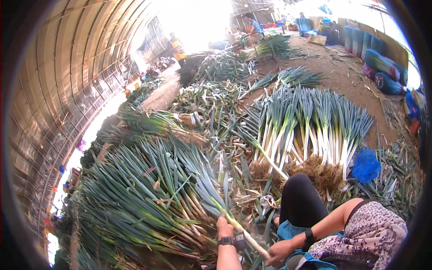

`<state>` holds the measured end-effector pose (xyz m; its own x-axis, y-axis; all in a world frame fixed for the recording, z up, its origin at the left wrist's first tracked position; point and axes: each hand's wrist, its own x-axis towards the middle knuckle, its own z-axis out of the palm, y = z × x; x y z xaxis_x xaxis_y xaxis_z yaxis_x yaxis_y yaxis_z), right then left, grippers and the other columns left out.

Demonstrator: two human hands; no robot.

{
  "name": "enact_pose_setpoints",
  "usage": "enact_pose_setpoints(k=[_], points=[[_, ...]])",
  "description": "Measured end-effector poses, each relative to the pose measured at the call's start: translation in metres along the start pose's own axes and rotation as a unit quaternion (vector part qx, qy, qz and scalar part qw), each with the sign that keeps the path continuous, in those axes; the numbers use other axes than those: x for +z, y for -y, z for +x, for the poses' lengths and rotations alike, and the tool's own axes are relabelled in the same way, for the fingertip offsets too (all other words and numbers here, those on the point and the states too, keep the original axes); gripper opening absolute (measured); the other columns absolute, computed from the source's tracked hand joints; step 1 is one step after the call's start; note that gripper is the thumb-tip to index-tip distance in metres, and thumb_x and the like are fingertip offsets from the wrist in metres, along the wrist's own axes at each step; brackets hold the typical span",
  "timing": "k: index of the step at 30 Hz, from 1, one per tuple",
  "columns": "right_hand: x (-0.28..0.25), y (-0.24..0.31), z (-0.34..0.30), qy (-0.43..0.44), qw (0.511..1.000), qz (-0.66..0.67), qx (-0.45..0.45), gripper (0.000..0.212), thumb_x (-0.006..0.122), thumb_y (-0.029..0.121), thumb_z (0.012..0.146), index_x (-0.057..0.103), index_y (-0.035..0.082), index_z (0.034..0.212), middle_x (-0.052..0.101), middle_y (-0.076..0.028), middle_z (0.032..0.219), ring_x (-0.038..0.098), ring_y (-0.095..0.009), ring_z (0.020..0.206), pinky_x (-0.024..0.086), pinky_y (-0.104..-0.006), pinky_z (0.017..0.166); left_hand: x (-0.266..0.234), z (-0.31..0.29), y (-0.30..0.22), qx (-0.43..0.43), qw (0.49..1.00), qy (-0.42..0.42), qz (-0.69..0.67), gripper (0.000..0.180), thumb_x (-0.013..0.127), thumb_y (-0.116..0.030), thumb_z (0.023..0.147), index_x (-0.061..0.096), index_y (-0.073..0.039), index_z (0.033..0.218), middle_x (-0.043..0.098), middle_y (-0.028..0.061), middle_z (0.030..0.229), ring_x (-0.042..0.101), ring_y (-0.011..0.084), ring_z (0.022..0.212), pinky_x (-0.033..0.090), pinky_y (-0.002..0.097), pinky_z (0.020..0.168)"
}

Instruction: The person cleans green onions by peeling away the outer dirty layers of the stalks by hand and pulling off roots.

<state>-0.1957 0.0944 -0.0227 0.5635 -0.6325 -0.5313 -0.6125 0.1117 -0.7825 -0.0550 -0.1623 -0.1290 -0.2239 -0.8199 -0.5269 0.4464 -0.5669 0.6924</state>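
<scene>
A long green onion (233,222) with blue-green leaves and a pale stalk slants across in front of me. My left hand (224,227) is closed around its stalk, just below the leaves. At the stalk's lower end my right hand (280,252) grips with bent fingers, partly covering the root end. Left of my hands lies a big heap of untrimmed green onions (135,193), leaves toward the far left and roots toward me. Beyond my knee, a row of cleaner green onions (310,130) with white stalks and brown, bushy roots (319,173) is laid out side by side.
Stripped leaves (216,101) litter the ground. A blue net bag (366,165) lies right of the row. Filled net sacks (382,67) stand and lie at the far right. Two people, one in a yellow vest (177,48), are farther back. A curved tunnel wall (67,81) rises left.
</scene>
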Motion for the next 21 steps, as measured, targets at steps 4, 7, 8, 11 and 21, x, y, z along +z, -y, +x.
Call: enact_pose_setpoints(k=[4, 7, 8, 11, 21], points=[[-0.056, -0.001, 0.041, -0.155, 0.976, 0.141, -0.058, 0.082, 0.044, 0.072, 0.086, 0.065, -0.007, 0.083, 0.063, -0.013, 0.073, 0.061, -0.024, 0.068, 0.047, -0.0406, 0.061, 0.005, -0.050, -0.035, 0.014, 0.997, 0.065, -0.043, 0.032, 0.052, -0.029, 0.097, 0.061, -0.001, 0.110, 0.067, 0.0115, 0.100, 0.064, 0.0268, 0.083, 0.052, 0.0399, 0.078], [-0.113, 0.037, 0.076, -0.305, 0.942, 0.129, -0.059, 0.076, 0.044, 0.069, 0.087, 0.063, -0.005, 0.094, 0.059, -0.020, 0.078, 0.059, -0.028, 0.074, 0.046, -0.0410, 0.067, 0.045, -0.104, -0.065, 0.020, 0.997, 0.056, -0.055, 0.031, 0.050, -0.029, 0.098, 0.059, -0.002, 0.112, 0.065, 0.0110, 0.106, 0.063, 0.0284, 0.087, 0.051, 0.0426, 0.081], [-0.112, 0.064, 0.074, -0.371, 0.905, 0.080, -0.191, 0.074, 0.047, 0.067, 0.087, 0.065, -0.004, 0.092, 0.061, -0.018, 0.078, 0.060, -0.026, 0.076, 0.046, -0.0409, 0.064, 0.015, -0.105, -0.074, 0.025, 0.998, 0.046, -0.045, 0.030, 0.050, -0.027, 0.098, 0.060, -0.001, 0.110, 0.065, 0.0114, 0.104, 0.063, 0.0276, 0.091, 0.050, 0.0404, 0.083], [-0.127, 0.078, 0.108, -0.466, 0.849, 0.191, -0.158, 0.054, 0.058, 0.047, 0.088, 0.066, -0.005, 0.081, 0.063, -0.018, 0.066, 0.060, -0.022, 0.063, 0.048, -0.0392, 0.058, 0.042, -0.129, -0.089, 0.071, 0.994, 0.083, -0.021, 0.029, 0.054, -0.025, 0.096, 0.062, 0.001, 0.105, 0.065, 0.0118, 0.101, 0.062, 0.0265, 0.092, 0.051, 0.0393, 0.081], [-0.031, -0.032, 0.061, 0.111, 0.978, -0.104, -0.142, 0.026, 0.055, 0.020, 0.086, 0.064, -0.001, 0.075, 0.060, -0.012, 0.064, 0.057, -0.029, 0.058, 0.047, -0.0413, 0.054, 0.030, -0.150, -0.093, 0.203, 0.975, -0.088, 0.000, 0.025, 0.070, -0.015, 0.085, 0.065, 0.004, 0.100, 0.064, 0.0084, 0.095, 0.061, 0.0195, 0.081, 0.052, 0.0342, 0.069]])
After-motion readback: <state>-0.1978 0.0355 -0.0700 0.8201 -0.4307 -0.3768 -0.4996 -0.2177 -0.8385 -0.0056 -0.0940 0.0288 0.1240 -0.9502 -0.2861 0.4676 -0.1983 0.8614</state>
